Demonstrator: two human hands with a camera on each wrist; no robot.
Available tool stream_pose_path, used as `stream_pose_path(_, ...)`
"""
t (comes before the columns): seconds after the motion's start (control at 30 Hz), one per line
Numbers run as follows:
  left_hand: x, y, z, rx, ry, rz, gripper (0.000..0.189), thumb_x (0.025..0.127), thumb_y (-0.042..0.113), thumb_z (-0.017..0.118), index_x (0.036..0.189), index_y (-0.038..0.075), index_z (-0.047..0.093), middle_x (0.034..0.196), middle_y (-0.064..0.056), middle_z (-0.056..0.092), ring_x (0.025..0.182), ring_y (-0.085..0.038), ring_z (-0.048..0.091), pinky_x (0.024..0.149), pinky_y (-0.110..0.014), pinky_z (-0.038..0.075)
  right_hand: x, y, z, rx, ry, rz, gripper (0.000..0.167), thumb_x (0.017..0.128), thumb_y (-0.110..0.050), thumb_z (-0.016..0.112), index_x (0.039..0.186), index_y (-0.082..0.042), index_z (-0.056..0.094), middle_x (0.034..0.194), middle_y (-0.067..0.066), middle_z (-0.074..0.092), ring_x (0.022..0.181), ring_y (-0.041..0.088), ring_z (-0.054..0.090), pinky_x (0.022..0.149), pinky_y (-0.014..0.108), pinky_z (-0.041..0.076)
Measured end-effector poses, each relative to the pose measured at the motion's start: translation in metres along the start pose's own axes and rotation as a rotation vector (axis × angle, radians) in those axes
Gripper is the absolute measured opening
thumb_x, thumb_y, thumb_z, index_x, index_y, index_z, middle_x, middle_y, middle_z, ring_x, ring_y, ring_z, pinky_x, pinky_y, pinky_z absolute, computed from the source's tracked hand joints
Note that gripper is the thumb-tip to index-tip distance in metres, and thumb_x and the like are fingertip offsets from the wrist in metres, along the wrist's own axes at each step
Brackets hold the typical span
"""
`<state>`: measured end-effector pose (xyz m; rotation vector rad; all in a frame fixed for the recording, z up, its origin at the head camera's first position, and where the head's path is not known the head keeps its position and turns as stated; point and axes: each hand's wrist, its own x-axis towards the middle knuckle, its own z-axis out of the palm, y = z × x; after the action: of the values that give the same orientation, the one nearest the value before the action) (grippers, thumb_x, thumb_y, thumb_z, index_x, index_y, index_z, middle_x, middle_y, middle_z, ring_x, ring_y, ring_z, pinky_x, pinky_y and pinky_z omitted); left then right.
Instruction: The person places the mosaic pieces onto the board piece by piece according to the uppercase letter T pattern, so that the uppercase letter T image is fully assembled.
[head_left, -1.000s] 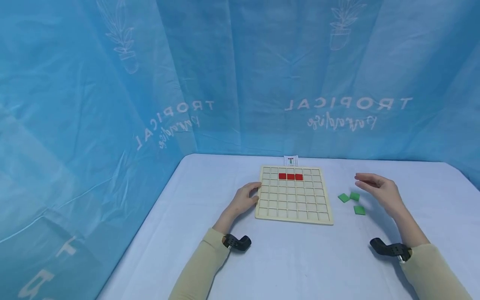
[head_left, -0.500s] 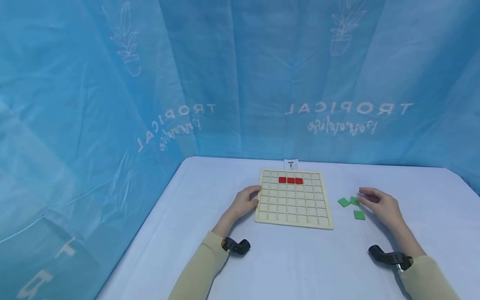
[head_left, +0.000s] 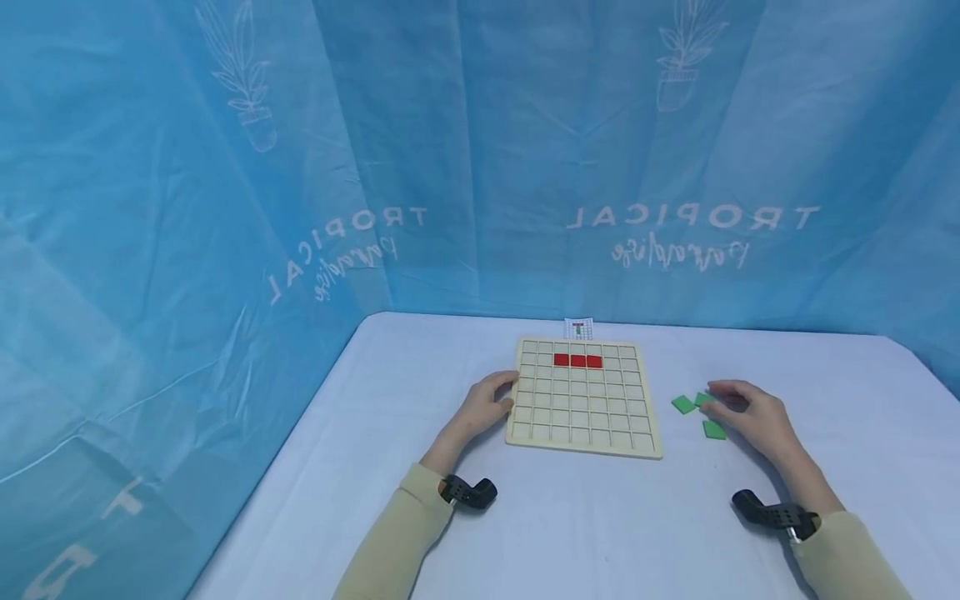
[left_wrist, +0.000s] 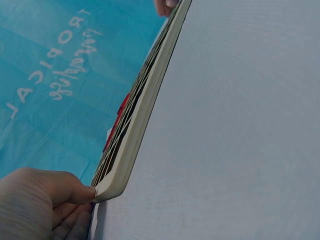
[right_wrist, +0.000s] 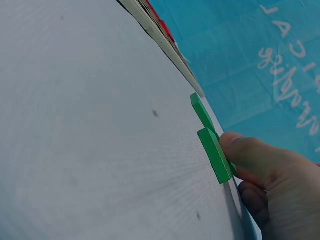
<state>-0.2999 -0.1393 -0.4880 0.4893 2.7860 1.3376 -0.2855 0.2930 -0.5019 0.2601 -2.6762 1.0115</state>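
A pale wooden grid board (head_left: 585,421) lies on the table. Three red square tiles (head_left: 577,361) sit side by side in its second row from the back. My left hand (head_left: 480,407) rests against the board's left edge, thumb and index finger apart; the left wrist view shows the thumb (left_wrist: 82,194) touching its side. To the right of the board, my right hand (head_left: 753,414) pinches a green square tile (head_left: 702,399) between thumb and index finger, low at the tabletop. Two other green tiles lie close by, one on the left (head_left: 683,405) and one nearer me (head_left: 715,430).
Behind the board stands a small printed card (head_left: 578,328) with a red and green pattern on a grid. A white cloth (head_left: 600,533) covers the table. Blue printed curtains (head_left: 525,167) hang along its back and left sides.
My right hand has come down and left onto the farthest green tile, and its thumb and index finger have closed on it. My left hand stays at the board's edge.
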Motion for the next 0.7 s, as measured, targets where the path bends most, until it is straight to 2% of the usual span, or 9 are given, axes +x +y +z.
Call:
stream_pose_path(0.23,0.0,-0.0012,0.0021,0.0,-0.007,0.003,0.049,0.09,0.003,0.054,0.138,0.002,0.045,0.141,-0.01,0.045,0.132,-0.022,0.038,0.109,-0.032,0.032,-0.0026,0.0007,0.0007,-0.045,0.021,-0.039,0.042,0.088,-0.025,0.068,0.119,0.002,0.059,0.112,0.023,0.06,0.104,0.041,0.054,0.087,0.056,0.044)
stream_pose_path(0.53,0.0005,0.0015,0.0001,0.014,-0.011,-0.004,0.049,0.091,0.004,0.054,0.139,0.002,0.044,0.141,-0.01,0.044,0.132,-0.022,0.038,0.109,-0.033,0.032,-0.0012,0.0019,0.0007,-0.05,0.013,-0.022,0.037,0.09,-0.019,0.066,0.12,0.001,0.06,0.114,0.023,0.06,0.108,0.042,0.052,0.089,0.057,0.043)
stream_pose_path(0.7,-0.0009,0.0016,-0.0008,0.012,-0.01,-0.014,0.049,0.091,0.004,0.053,0.139,0.002,0.044,0.141,-0.01,0.044,0.132,-0.022,0.037,0.11,-0.034,0.031,0.0001,-0.001,0.0002,-0.032,0.028,0.003,0.038,0.091,-0.024,0.064,0.119,0.001,0.06,0.115,0.023,0.06,0.11,0.043,0.051,0.09,0.059,0.042)
